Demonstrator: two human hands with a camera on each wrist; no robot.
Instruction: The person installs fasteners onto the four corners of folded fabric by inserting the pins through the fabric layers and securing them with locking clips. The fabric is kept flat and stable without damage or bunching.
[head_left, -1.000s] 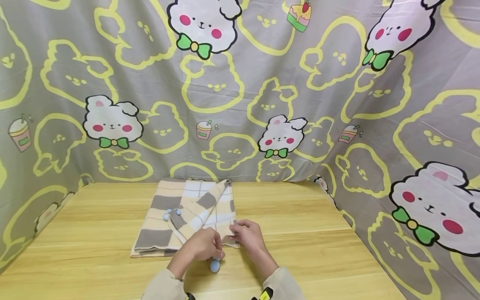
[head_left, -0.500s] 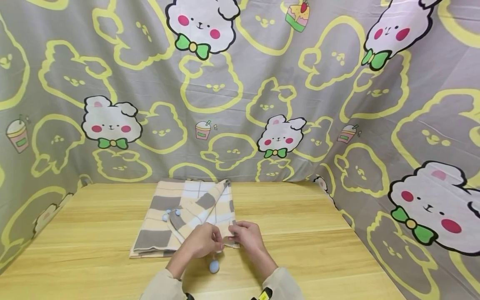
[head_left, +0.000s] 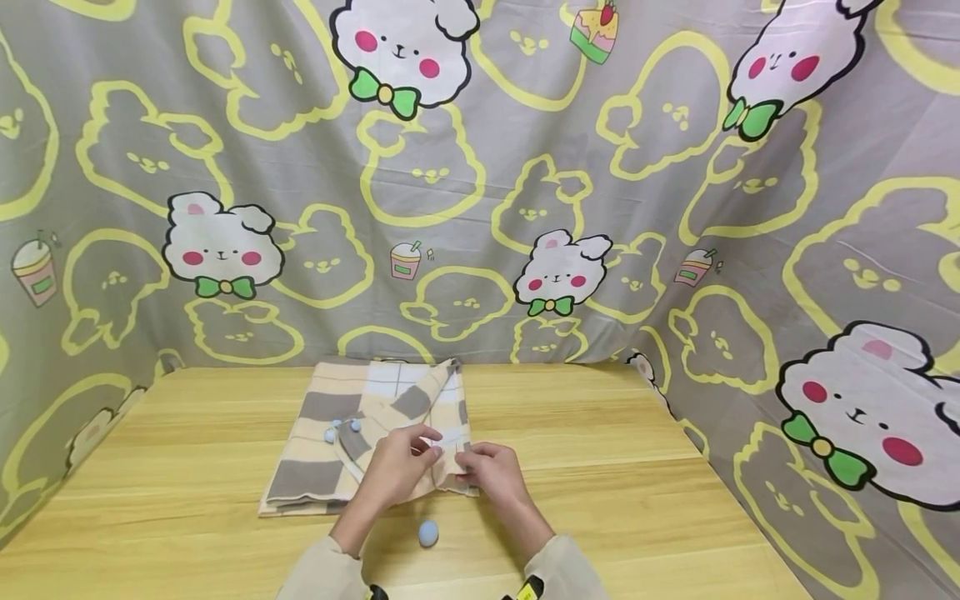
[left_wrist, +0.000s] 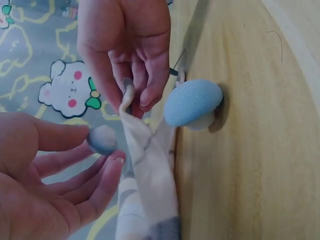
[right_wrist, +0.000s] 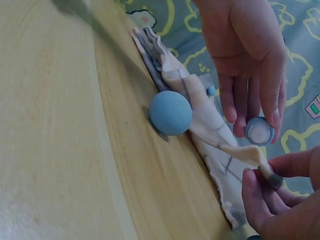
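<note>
A checked blanket, folded in beige, grey and white, lies on the wooden table. My right hand pinches its near right corner between thumb and fingers, lifting the edge. Just left of that corner is my left hand; its thumb and fingertips pinch a small round blue clip piece with a whitish face, seen in both wrist views. In front of the blanket, between my forearms, stands a blue mushroom-shaped clip with a domed top and white foot. Two more blue clips sit on the blanket's folded-over flap.
The wooden table reaches back to a grey curtain with yellow outlines and white cartoon bunnies. That curtain encloses the back and both sides. A dark wristband shows at my right cuff.
My left hand has risen from beside the mushroom-shaped clip to the blanket's near edge, and its fingers have spread somewhat. That clip stays on the table. My right hand holds the corner as before.
</note>
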